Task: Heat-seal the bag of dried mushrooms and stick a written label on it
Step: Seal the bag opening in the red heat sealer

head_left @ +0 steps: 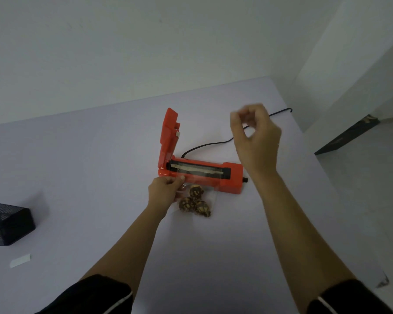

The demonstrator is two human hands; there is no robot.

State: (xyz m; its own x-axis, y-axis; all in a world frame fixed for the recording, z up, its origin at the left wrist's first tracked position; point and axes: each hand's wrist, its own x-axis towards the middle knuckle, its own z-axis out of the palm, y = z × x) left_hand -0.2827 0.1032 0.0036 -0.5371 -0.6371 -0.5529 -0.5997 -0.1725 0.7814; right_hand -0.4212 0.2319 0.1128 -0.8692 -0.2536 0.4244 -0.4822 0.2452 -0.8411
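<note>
An orange heat sealer (230, 177) lies across the middle of the table, its lid (168, 134) standing upright at the left end. A clear bag of dried mushrooms (194, 202) lies in front of it, with its top edge over the sealing strip (195, 170). My left hand (166, 191) pinches the bag's left upper edge against the sealer. My right hand (254, 137) hovers in the air above the sealer's right half, blurred, with fingers loosely curled and nothing in them.
A black power cord (213, 145) runs from the sealer toward the table's far right corner. A black mesh pen holder (9, 225) stands at the left edge. A small white label (20, 260) lies at front left. The table's right edge drops to the floor.
</note>
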